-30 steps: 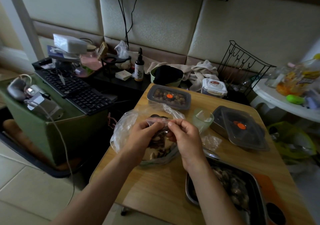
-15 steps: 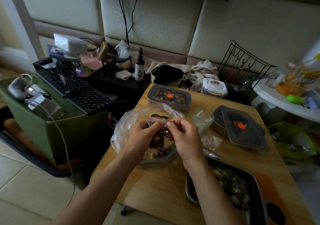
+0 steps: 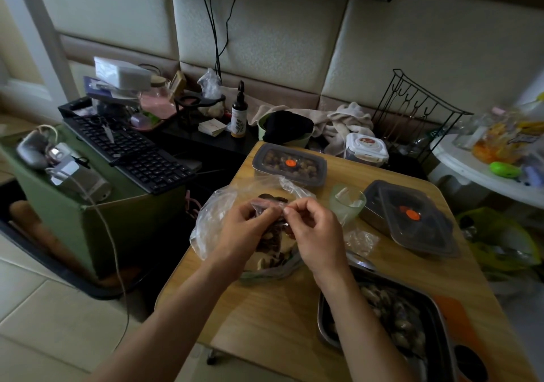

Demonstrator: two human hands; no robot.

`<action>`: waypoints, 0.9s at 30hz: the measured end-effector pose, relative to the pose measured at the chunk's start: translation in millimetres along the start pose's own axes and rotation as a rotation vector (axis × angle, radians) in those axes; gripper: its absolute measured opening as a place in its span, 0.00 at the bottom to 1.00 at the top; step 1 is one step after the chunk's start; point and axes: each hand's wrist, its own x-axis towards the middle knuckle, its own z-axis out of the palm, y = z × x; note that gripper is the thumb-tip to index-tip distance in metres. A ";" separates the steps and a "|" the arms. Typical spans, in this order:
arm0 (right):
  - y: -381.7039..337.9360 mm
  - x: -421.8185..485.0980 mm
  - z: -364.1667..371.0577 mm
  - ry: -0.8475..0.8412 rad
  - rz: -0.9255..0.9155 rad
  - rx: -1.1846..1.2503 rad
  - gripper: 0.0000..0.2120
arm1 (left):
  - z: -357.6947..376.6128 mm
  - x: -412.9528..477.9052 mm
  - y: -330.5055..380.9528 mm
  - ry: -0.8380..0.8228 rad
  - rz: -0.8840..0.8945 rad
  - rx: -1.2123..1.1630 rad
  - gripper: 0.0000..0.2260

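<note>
A clear plastic bag (image 3: 213, 216) holding dark and pale food pieces lies on the wooden table (image 3: 273, 317). My left hand (image 3: 244, 231) and my right hand (image 3: 315, 234) meet above it, each pinching the top edge of a small clear bag (image 3: 269, 203) between thumb and fingers. The lower part of that small bag is hidden behind my hands.
A lidded container (image 3: 290, 165) of brown food sits at the table's far edge, a green cup (image 3: 347, 205) and another lidded container (image 3: 412, 216) to the right. A metal tray (image 3: 391, 317) of food stands near right. Keyboards (image 3: 132, 152) lie on a green box to the left.
My hands have shifted very slightly at the small bag's top edge; the fingertips sit a little closer together. Nothing else has moved.
</note>
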 end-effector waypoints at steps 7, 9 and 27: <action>3.1 2.3 -0.2 0.066 0.171 0.106 0.06 | -3.8 5.5 -0.7 0.035 -0.070 -0.105 0.05; 4.1 2.2 -1.6 0.026 0.214 0.105 0.06 | -5.7 6.1 -1.6 0.033 -0.076 -0.094 0.05; -2.9 0.4 -2.9 -0.089 0.007 -0.031 0.06 | -9.5 4.7 -1.0 -0.035 0.016 0.073 0.09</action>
